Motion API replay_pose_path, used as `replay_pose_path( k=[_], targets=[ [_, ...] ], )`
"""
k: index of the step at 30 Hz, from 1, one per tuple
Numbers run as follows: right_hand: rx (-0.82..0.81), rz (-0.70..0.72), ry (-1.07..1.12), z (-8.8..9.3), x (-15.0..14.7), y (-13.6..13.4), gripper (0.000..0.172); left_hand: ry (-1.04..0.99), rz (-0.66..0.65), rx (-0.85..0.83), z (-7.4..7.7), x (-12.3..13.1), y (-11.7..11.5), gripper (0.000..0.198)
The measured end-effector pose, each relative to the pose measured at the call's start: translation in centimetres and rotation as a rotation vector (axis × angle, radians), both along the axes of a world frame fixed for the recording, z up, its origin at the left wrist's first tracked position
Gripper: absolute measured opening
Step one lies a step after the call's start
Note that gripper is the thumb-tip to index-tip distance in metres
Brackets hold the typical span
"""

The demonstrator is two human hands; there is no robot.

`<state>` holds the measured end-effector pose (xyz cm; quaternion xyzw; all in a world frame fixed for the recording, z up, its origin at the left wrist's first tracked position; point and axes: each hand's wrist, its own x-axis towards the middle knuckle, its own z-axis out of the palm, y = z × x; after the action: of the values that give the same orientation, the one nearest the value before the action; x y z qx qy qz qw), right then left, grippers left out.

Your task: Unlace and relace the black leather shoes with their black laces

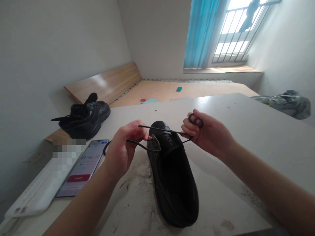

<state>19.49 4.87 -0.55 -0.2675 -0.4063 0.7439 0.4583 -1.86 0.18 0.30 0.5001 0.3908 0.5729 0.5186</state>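
Lacing appears under way: left hand (128, 144) pinches the lace (162, 129) beside the shoe (157, 183); right hand (204, 131) grips its looped length. Next probably requires even tension.

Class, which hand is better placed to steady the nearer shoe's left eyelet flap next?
Likely the left hand: it's close beside that eyelet flap; the right hand, holding looped shoelace, is farther away.

Bright barred window (230, 47) upper R w/ blue curtain (200, 32) beside it; wood panel (105, 82) nr pale wall (61, 39).
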Motion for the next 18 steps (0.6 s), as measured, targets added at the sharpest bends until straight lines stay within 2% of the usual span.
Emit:
replay_pose_path(
  k=[2,5,7,9,12,14,16,18],
  targets=[
    [-0.036,-0.014,0.013,0.1,0.0,-0.1,0.044,-0.082,-0.125,0.012,0.5,-0.1,-0.5,0.037],
    [-0.076,-0.110,0.069,0.4,0.3,0.2,0.042,-0.001,-0.222,0.064,0.7,-0.5,-0.9,0.054],
    [-0.087,-0.214,0.102,0.5,0.9,0.6,0.040,0.074,-0.185,0.109,0.7,-0.8,-1.0,0.063],
    [-0.084,-0.299,0.095,0.7,1.6,1.1,0.038,0.119,-0.113,0.136,0.8,-0.9,-0.9,0.064],
    [-0.027,-0.407,-0.066,0.8,2.7,1.9,0.038,0.114,0.010,0.130,1.1,-0.9,-0.6,0.062],
    [0.134,-0.549,-0.273,0.8,3.0,2.1,0.038,0.071,0.074,0.116,1.2,-0.9,-0.3,0.059],
    [0.410,-0.650,-0.614,0.5,2.9,2.0,0.037,0.001,0.106,0.104,1.3,-0.8,-0.1,0.050],
    [0.650,-0.610,-0.965,0.0,2.5,1.7,0.034,-0.098,0.119,0.088,1.2,-0.8,0.1,0.039]
  ],
)
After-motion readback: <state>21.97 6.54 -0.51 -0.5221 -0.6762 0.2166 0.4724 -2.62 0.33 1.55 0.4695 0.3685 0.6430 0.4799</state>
